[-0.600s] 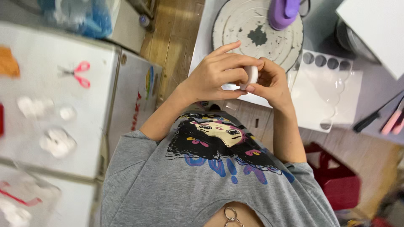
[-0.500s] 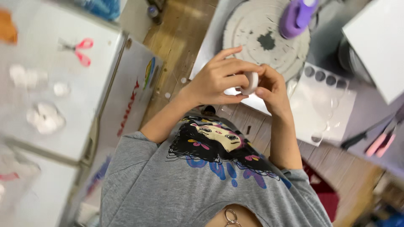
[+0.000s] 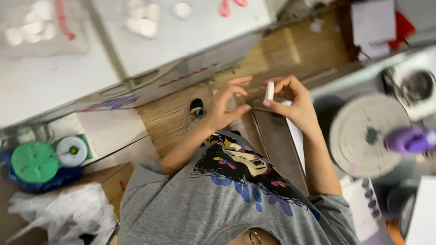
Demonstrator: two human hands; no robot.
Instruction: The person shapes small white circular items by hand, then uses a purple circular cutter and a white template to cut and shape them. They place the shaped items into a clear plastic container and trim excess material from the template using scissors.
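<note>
Head view, looking down the wearer's body. Nearest the camera, a grey cotton T-shirt with a printed cartoon face in black, yellow and purple covers the torso; both bare forearms rise from it and converge above the lap. Left hand: wrist bent, fingers spread and loosely curled, fingertips directed toward the other hand; it grasps nothing visible, and whether its index tip touches the white piece cannot be told. Right hand: fingers curled, thumb and fingertips pinching a small flat white piece, smooth, oblong and held upright on edge between the two hands, over the wooden plank floor. To the right, on a grey work surface, lies a round, rough-textured grey turntable disc with a dark patch at its centre, a glossy purple tool overlapping its rim, blurred. At lower left sit a crumpled white plastic bag, a green round lid and a white tape roll. Farthest off, a white tabletop carries pale lumps and pink-handled scissors.
</note>
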